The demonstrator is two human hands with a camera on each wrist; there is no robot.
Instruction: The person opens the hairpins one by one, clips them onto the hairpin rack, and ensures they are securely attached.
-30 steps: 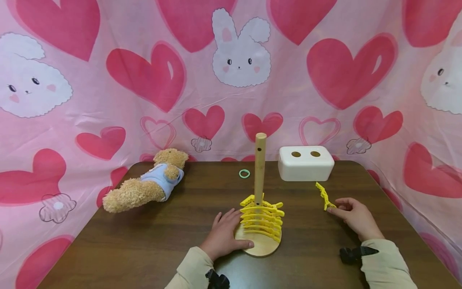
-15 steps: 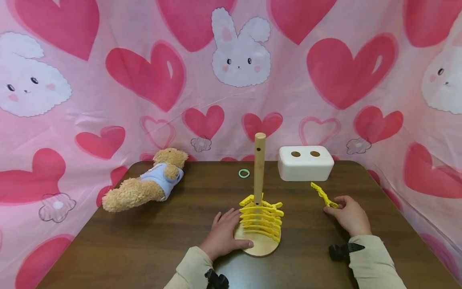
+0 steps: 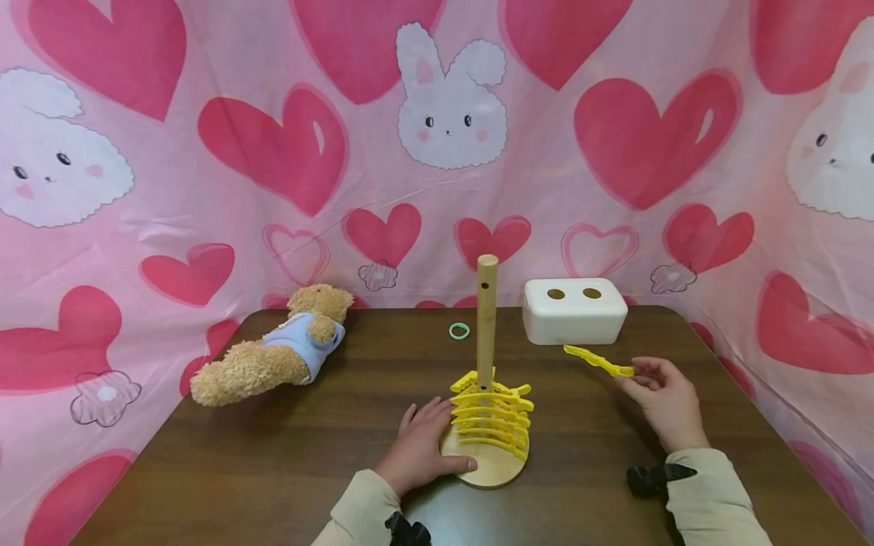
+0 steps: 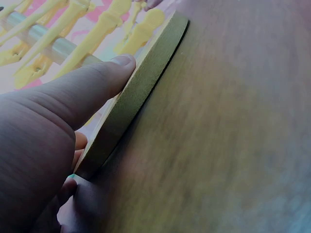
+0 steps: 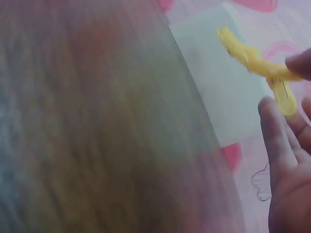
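Observation:
My left hand [image 3: 419, 447] rests against the round base [image 3: 493, 472] of an upright wooden post [image 3: 487, 318]. Its thumb lies straight on the base's top, and its other fingers stretch along the left side. In the left wrist view the thumb [image 4: 97, 85] touches near the base's thick edge [image 4: 131, 104]. Several yellow hair clips [image 3: 492, 421] sit stacked around the lower post. To the right, above the table, my right hand [image 3: 665, 402] pinches one more yellow hair clip [image 3: 595, 360] by its end, its long part pointing left. The right wrist view shows this hair clip [image 5: 252, 60] from beneath.
A white box [image 3: 575, 315] with two round holes on top stands at the back right. A small green ring [image 3: 459, 331] lies behind the post. A teddy bear [image 3: 273, 353] in a blue top lies at the left. Heart-printed cloth [image 3: 287, 152] hangs behind the table.
My right hand has moved slightly left and up, turning the held hair clip from nearly upright to almost level, pointing left. My left hand and the stand stay in place.

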